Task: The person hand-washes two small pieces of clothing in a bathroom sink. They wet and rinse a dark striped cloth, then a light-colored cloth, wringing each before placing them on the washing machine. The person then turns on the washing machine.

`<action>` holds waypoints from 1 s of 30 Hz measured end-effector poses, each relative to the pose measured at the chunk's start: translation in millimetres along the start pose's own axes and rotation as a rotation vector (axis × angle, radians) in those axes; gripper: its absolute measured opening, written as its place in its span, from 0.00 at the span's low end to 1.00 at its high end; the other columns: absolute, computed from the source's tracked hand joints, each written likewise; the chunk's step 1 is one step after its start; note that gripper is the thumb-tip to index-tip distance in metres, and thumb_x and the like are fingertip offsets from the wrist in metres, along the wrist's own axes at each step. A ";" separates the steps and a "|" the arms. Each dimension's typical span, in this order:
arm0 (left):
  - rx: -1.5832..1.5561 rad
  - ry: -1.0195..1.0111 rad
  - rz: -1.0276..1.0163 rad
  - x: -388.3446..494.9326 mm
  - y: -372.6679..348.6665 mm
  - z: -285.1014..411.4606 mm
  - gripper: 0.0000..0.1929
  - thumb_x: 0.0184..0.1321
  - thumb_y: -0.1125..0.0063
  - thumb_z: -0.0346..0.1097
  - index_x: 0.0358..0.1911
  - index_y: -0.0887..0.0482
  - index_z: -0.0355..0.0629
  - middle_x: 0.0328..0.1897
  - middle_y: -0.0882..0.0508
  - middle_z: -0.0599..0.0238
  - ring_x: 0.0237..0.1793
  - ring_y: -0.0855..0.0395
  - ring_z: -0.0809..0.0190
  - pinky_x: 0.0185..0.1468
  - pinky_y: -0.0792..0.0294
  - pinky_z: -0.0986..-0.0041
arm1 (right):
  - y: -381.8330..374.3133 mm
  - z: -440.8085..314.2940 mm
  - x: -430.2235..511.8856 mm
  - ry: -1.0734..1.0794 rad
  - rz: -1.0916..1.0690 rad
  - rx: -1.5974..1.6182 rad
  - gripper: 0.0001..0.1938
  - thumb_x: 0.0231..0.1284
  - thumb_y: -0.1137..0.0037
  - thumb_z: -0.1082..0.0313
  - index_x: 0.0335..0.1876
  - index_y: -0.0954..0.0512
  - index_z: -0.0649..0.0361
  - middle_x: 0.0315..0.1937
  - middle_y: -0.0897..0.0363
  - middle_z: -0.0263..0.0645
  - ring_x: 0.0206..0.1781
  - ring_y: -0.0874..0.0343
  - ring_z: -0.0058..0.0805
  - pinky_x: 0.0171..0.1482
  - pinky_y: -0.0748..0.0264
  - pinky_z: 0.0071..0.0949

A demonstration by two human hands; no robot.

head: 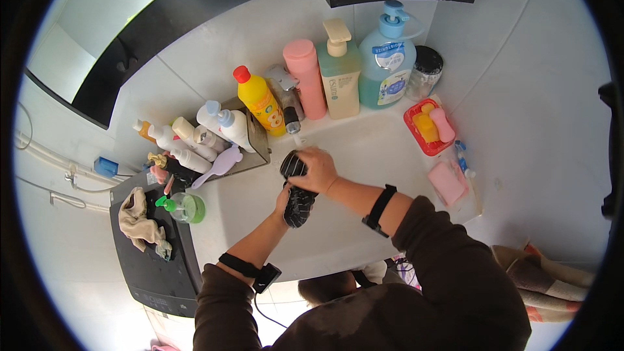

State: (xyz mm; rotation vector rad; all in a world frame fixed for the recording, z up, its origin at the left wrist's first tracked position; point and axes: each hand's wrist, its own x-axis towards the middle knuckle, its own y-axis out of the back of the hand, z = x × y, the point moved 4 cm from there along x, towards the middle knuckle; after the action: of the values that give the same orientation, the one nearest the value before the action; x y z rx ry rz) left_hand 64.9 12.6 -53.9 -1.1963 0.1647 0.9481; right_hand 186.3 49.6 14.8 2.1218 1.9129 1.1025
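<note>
A wet-looking black item with thin white stripes, shaped like a shoe point(297, 204), is held over a white washbasin point(360, 229). My left hand point(282, 200) grips it from the left, mostly hidden behind it. Across its middle and upper part lies my right hand point(317, 170), the thumb and fingers pressing on its surface. The far end of the item is just below the metal faucet point(292, 122). Whether water is running cannot be made out.
Along the basin's back stand a yellow bottle point(262, 100), a pink bottle point(304, 80) and pump bottles point(388, 68). At right are a red soap dish point(429, 126) and a pink cloth point(447, 183). A green soap dispenser point(187, 207) and beige cloth point(141, 219) are at left.
</note>
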 end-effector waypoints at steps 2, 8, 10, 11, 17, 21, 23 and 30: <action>0.172 -0.020 0.118 -9.7 5.0 4.0 0.18 0.58 0.51 0.51 0.37 0.25 0.42 0.22 0.21 0.61 0.18 0.21 0.62 0.21 0.28 0.74 | -0.2 26.8 3.2 -0.096 -0.039 -0.007 0.21 0.31 0.40 0.52 0.36 0.22 0.53 0.33 0.22 0.44 0.38 0.24 0.44 0.42 0.27 0.35; 0.474 0.141 0.243 -44.6 23.2 34.7 0.17 0.54 0.44 0.46 0.38 0.23 0.39 0.25 0.19 0.61 0.20 0.21 0.63 0.22 0.28 0.74 | 16.1 120.6 -10.2 -0.383 -0.484 -0.366 0.20 0.42 0.43 0.50 0.38 0.23 0.56 0.37 0.22 0.46 0.41 0.24 0.42 0.43 0.27 0.35; 0.404 0.290 0.135 -50.4 38.3 43.5 0.19 0.54 0.47 0.49 0.42 0.24 0.42 0.29 0.18 0.59 0.20 0.21 0.61 0.21 0.28 0.74 | 19.3 138.2 -20.9 -0.476 -0.684 -0.485 0.22 0.46 0.45 0.50 0.45 0.27 0.55 0.46 0.28 0.47 0.46 0.27 0.45 0.46 0.29 0.39; 0.394 0.356 0.156 -52.7 50.5 47.0 0.19 0.54 0.48 0.49 0.43 0.24 0.44 0.30 0.18 0.58 0.20 0.21 0.60 0.21 0.29 0.74 | 18.8 139.7 -28.3 -0.512 -0.757 -0.529 0.25 0.48 0.47 0.50 0.51 0.30 0.55 0.53 0.34 0.48 0.51 0.30 0.47 0.48 0.31 0.42; 1.875 -0.162 0.612 -27.6 82.0 54.6 0.49 0.40 0.34 0.53 0.63 0.47 0.38 0.59 0.35 0.43 0.60 0.37 0.44 0.60 0.42 0.57 | -16.4 75.1 -86.2 -0.263 -1.068 -0.878 0.43 0.54 0.53 0.51 0.69 0.66 0.47 0.71 0.74 0.41 0.67 0.69 0.66 0.55 0.63 0.74; 2.344 -0.311 0.324 -0.4 45.8 17.2 0.56 0.33 0.30 0.53 0.65 0.53 0.38 0.66 0.50 0.38 0.67 0.54 0.37 0.66 0.56 0.56 | -15.9 80.7 -91.1 -0.112 -1.204 -0.720 0.39 0.56 0.55 0.54 0.69 0.62 0.51 0.70 0.71 0.42 0.67 0.67 0.65 0.57 0.65 0.72; 2.467 -0.201 0.361 8.8 36.7 7.7 0.57 0.32 0.30 0.53 0.65 0.54 0.40 0.67 0.52 0.39 0.67 0.56 0.36 0.67 0.57 0.54 | -12.8 101.9 -76.9 -0.229 -1.049 -0.867 0.41 0.56 0.55 0.51 0.69 0.61 0.59 0.70 0.69 0.47 0.67 0.67 0.65 0.57 0.64 0.72; 1.965 -0.034 0.412 26.9 64.0 31.0 0.35 0.37 0.38 0.41 0.57 0.32 0.60 0.49 0.25 0.47 0.42 0.24 0.49 0.47 0.30 0.62 | -32.7 104.5 -103.5 -0.163 -1.095 -0.732 0.42 0.50 0.51 0.42 0.68 0.52 0.56 0.69 0.62 0.45 0.67 0.68 0.65 0.58 0.61 0.70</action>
State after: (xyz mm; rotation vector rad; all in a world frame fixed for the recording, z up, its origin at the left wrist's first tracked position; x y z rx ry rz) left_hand 25.9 56.1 -102.5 0.7024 1.0391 0.6552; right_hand 220.2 5.5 -125.3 0.5858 1.7396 1.0240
